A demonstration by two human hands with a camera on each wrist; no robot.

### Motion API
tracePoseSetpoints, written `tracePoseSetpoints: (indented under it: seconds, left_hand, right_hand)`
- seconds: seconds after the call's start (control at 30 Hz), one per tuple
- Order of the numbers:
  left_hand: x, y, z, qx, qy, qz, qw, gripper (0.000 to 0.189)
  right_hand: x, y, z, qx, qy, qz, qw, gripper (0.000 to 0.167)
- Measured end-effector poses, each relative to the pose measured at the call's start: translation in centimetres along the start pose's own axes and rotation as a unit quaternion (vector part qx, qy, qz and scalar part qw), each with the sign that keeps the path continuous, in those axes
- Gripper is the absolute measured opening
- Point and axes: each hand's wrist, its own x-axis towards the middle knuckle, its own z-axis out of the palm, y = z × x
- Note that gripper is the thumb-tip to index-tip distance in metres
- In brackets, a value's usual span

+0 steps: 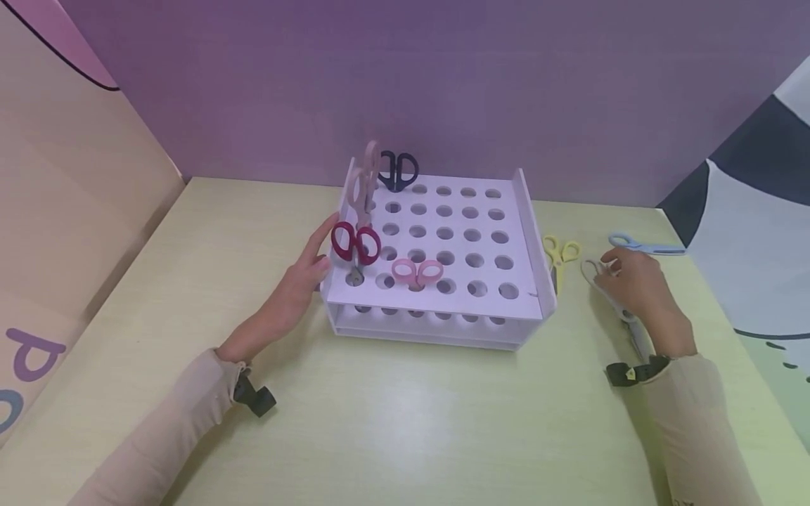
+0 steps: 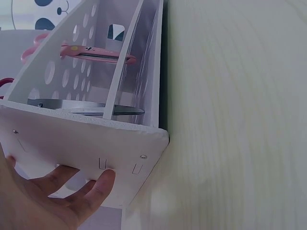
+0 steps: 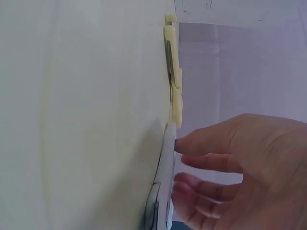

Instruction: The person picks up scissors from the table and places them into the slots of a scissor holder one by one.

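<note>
A white rack (image 1: 462, 302) with rows of round holes stands on the table. My left hand (image 1: 294, 288) rests against its left side, and the left wrist view shows the fingertips (image 2: 103, 187) on that outer panel. Over on the right, my right hand (image 1: 642, 284) touches the handle of grey-white scissors (image 1: 610, 299) lying flat, thumb and fingers apart. Upright in the rack are dark red scissors (image 1: 356, 246), pale pink scissors (image 1: 363, 193), black scissors (image 1: 397, 171) and small pink scissors (image 1: 416, 273).
Yellow scissors (image 1: 559, 258) lie between the rack's right side and my right hand. Light blue scissors (image 1: 645, 245) lie beyond that hand. A purple wall (image 1: 430, 91) rises behind the wooden-topped table (image 1: 392, 429).
</note>
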Motion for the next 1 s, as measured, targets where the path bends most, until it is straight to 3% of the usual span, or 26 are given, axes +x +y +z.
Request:
tracePoseSetpoints:
  seconds: [0.33, 0.7, 1.0]
  left_hand:
    - [0.10, 0.28, 0.18, -0.002, -0.003, 0.000, 1.0000, 0.062]
    - [-0.02, 0.28, 0.11, -0.001, 0.002, 0.005, 1.0000, 0.062]
    - [0.07, -0.04, 0.11, -0.009, -0.001, 0.003, 1.0000, 0.061]
  right_hand:
    - [-0.56, 0.19, -0.49, -0.021, -0.038, 0.044, 0.9981, 0.042]
    - [0.00, -0.18, -0.97, -0.036, -0.071, 0.039, 0.9961, 0.048]
    - [-0.11, 0.00, -0.44, -0.015, -0.065, 0.029, 0.9973, 0.049]
